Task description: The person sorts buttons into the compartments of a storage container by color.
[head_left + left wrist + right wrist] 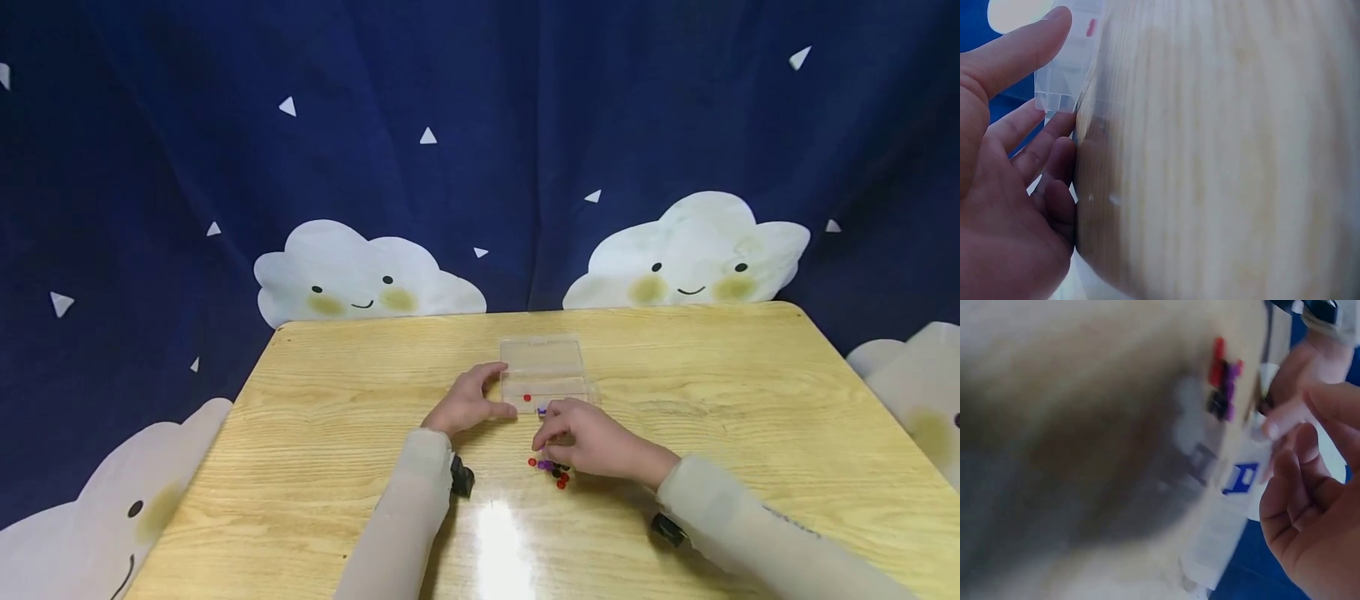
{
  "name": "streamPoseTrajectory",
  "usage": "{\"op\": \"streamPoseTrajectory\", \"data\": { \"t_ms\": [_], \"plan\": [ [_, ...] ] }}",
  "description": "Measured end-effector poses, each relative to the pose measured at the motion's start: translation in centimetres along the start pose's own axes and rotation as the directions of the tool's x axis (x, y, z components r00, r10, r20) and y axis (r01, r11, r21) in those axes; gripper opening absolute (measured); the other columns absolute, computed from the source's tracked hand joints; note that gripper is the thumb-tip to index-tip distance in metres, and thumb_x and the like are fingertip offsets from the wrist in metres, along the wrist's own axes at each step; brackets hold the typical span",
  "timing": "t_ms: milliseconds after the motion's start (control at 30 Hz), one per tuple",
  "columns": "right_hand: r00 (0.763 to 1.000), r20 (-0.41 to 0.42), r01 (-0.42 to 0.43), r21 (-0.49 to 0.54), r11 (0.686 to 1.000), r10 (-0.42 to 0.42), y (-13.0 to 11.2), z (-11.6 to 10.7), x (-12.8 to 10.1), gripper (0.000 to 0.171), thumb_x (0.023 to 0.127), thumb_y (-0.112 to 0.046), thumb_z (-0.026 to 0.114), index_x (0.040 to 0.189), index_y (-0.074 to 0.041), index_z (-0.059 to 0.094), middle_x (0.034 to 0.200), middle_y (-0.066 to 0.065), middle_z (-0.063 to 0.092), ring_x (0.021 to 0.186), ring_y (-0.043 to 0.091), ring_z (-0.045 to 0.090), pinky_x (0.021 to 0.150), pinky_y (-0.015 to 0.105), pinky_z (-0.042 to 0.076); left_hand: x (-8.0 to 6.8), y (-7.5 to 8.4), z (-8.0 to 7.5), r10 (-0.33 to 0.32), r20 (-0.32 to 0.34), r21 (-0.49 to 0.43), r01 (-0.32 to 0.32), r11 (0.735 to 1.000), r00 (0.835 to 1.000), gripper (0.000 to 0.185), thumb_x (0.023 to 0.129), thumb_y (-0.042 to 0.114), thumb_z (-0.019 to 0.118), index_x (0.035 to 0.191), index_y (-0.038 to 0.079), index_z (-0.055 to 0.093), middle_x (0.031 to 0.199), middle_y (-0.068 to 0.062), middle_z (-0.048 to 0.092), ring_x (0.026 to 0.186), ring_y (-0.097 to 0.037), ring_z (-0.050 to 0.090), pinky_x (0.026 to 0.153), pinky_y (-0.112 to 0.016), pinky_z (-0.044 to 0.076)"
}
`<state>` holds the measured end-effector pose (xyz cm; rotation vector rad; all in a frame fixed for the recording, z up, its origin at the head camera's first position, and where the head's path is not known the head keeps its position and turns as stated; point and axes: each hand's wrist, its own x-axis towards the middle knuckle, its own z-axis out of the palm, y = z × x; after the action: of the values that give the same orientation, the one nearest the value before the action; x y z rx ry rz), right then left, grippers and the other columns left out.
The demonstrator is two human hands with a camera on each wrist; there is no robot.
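A clear plastic box (543, 367) stands open on the wooden table (337, 433), with a red bead (527, 397) inside. My left hand (504, 388) holds the box's left front corner between thumb and forefinger. In the left wrist view the same hand (1060, 69) pinches the box (1082, 15), and the red bead (1092, 26) shows through the wall. My right hand (543, 429) hovers at the box's front edge, fingers loosely curled, beside a blue-purple bead (542, 411). The blurred right wrist view shows that hand (1294, 412) holding nothing, and the blue bead (1241, 478) apart from it.
A small pile of red, purple and black beads (551, 471) lies on the table under my right hand, also seen as beads (1222, 384) in the right wrist view. A dark blue curtain with white clouds (360, 283) hangs behind the table.
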<state>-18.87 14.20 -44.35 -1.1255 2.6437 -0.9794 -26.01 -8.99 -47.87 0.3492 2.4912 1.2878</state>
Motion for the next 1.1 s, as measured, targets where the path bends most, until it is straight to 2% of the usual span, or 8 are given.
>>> {"op": "streamPoseTrajectory", "data": {
  "t_ms": [333,533,800,1100],
  "plan": [
    [1.0,-0.024,-0.019,-0.115,0.993,0.017,0.4,2.6,-0.1,0.011,0.085,-0.013,0.076,0.088,-0.024,0.079,0.081,-0.01,0.06,0.074,0.004,0.046,0.071,0.021,0.04,0.3,-0.6,0.0,-0.007,0.006,-0.016,0.007,1.0,1.0,0.081,0.078,0.025,0.085,0.149,0.021,0.046,0.15,-0.009,0.048,0.134,-0.029,0.048,0.111,-0.047,0.041],
    [0.999,-0.047,-0.032,-0.161,0.986,0.025,0.4,3.1,0.5,0.008,0.084,-0.016,0.078,0.087,-0.023,0.08,0.079,-0.01,0.058,0.072,0.003,0.041,0.071,0.022,0.042,0.3,-0.5,-0.1,-0.002,-0.002,-0.007,0.002,1.0,1.0,0.08,0.079,0.027,0.084,0.149,0.021,0.046,0.152,-0.009,0.047,0.138,-0.029,0.046,0.114,-0.047,0.039],
    [0.998,-0.058,-0.042,-0.171,0.984,0.033,0.3,3.4,0.8,0.009,0.081,-0.013,0.08,0.085,-0.021,0.08,0.078,-0.008,0.057,0.073,0.004,0.041,0.067,0.018,0.037,0.2,-0.2,0.0,0.011,-0.002,-0.01,-0.011,1.0,1.0,0.08,0.079,0.025,0.084,0.149,0.019,0.045,0.152,-0.009,0.047,0.137,-0.029,0.046,0.114,-0.047,0.039],
    [0.993,-0.089,-0.098,-0.216,0.972,0.081,-0.2,3.7,0.9,0.006,0.08,-0.012,0.079,0.082,-0.018,0.08,0.077,-0.008,0.058,0.073,0.006,0.044,0.064,0.018,0.039,0.1,-0.2,-0.1,0.004,-0.008,-0.001,-0.004,1.0,1.0,0.08,0.079,0.025,0.084,0.149,0.02,0.046,0.15,-0.009,0.048,0.134,-0.028,0.048,0.112,-0.047,0.04]
  ]
}}
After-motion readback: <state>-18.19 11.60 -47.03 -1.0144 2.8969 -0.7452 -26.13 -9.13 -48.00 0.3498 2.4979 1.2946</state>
